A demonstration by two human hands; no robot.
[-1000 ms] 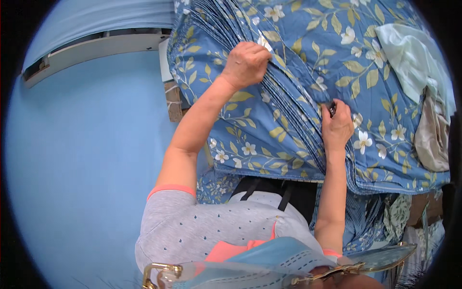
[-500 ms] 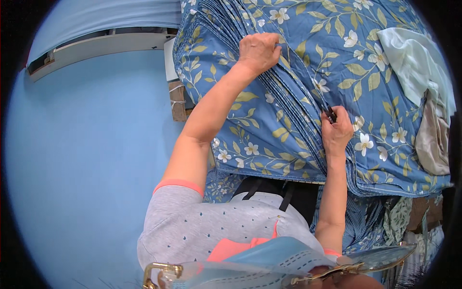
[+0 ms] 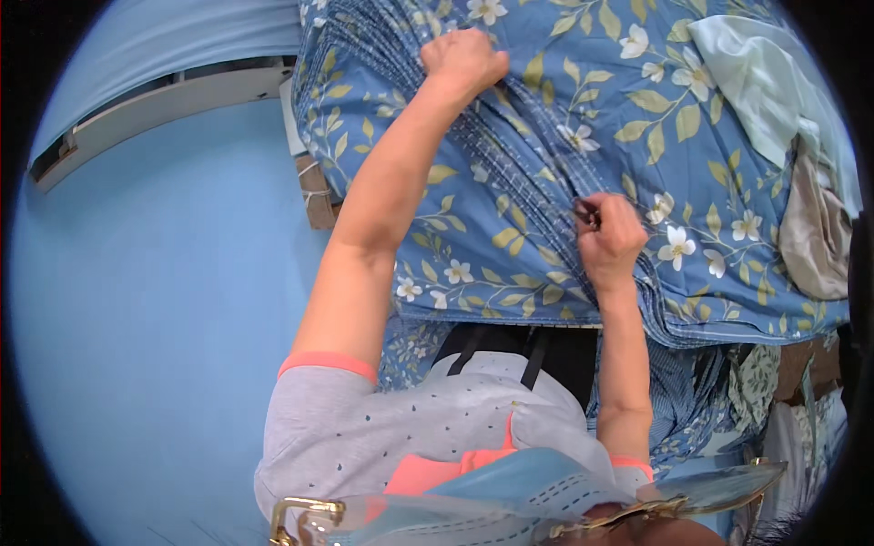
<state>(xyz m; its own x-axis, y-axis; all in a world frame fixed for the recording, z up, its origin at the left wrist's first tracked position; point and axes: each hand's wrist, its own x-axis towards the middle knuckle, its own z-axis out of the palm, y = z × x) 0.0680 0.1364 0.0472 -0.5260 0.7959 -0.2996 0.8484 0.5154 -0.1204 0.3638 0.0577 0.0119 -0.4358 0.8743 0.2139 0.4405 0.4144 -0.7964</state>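
Observation:
A thick stack of blue floral fabric [image 3: 510,241] with white blossoms and olive leaves lies before me, its many layered edges running in a diagonal band. At the upper end of that band my left hand [image 3: 464,65] is closed on the edge of the fabric. Lower down and to the right, my right hand [image 3: 614,235] is curled round a small dark tool [image 3: 587,215] that looks like thread snips. Its tip points toward the layered edges; the fingers cover most of it, and whether it touches the cloth I cannot tell.
Pale mint cloth [image 3: 756,82] and a beige cloth [image 3: 813,227] lie on the right side of the stack. A wooden block [image 3: 315,193] tied with cord supports the left edge. Farther left stands a low platform [image 3: 164,109] under blue sheeting. More fabric [image 3: 674,400] hangs below the stack.
My left hand has moved up and slightly left, pulling along the fabric edge. My right hand with the dark tool has shifted a little left. The whole view has shifted slightly.

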